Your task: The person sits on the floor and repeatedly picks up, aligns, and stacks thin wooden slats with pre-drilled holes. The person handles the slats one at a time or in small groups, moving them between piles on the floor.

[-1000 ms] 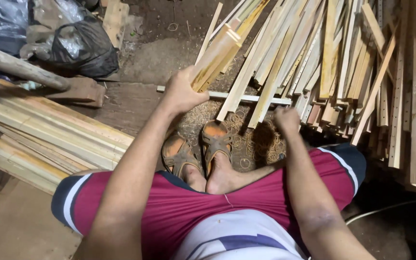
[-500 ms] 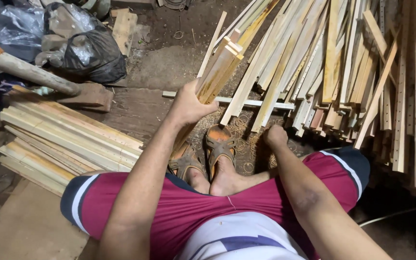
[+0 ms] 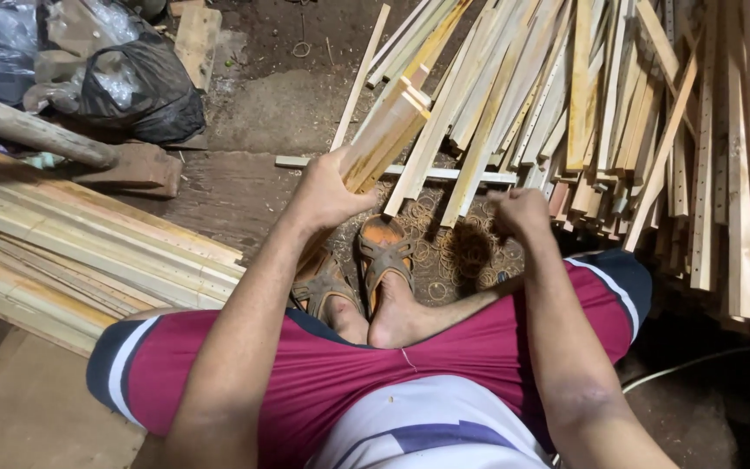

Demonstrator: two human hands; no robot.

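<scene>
- Right now the left hand point(image 3: 327, 195) is wrapped around a bundle of wood slats point(image 3: 384, 139), and the bundle tips up and away from the person.
- The fingers of that hand are curled tight on the low end of the bundle, so the bundle is off the ground.
- The right hand point(image 3: 521, 213) is closed like a fist, just to the right of the bundle; what it pinches is too small to tell.
- Between the two hands, a little below them, lie many thin rubber bands point(image 3: 453, 252) on the dirt floor point(image 3: 288, 104).
- Below the left hand are two feet in brown sandals point(image 3: 366, 269), side by side, with one sandal right among the bands.
- Closer to the person than the hands are the red shorts point(image 3: 323, 373) with white and dark stripes on the legs.
- Just past both hands, a long pale stick point(image 3: 470, 176) lies flat across the floor.
- Beyond and to the right of the right hand is a big messy heap of wood slats point(image 3: 635, 113), leaning many ways.
- Left of the left hand is a neat stack of long slats point(image 3: 88, 252) lying flat.
- Farther left and past that stack are a thick round pole point(image 3: 32, 130) and a black plastic bag point(image 3: 141, 87).
</scene>
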